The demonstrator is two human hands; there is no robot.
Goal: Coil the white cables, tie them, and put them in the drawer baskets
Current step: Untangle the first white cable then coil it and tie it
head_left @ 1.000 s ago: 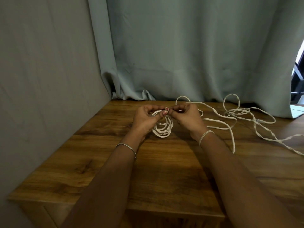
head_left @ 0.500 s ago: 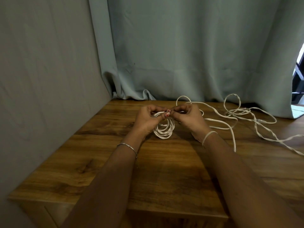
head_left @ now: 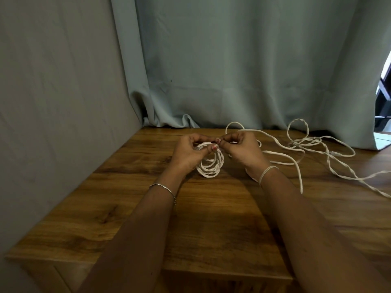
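Two hands, the left hand [head_left: 187, 152] and the right hand [head_left: 243, 150], pinch the top of a white cable coil [head_left: 210, 163] above the wooden surface [head_left: 211, 218], loose cable [head_left: 306, 149] trailing right.

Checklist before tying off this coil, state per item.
1. Left hand grips the coil: ok.
2. Right hand pinches the coil's top strand: ok.
3. Coil loops bundled together: ok.
4. Tie ready in the hands: cannot tell; a pale band sits on the right wrist.
5. Loose cable coiled: not ok, it lies tangled on the table.
6. Drawer baskets in view: not ok, none visible.
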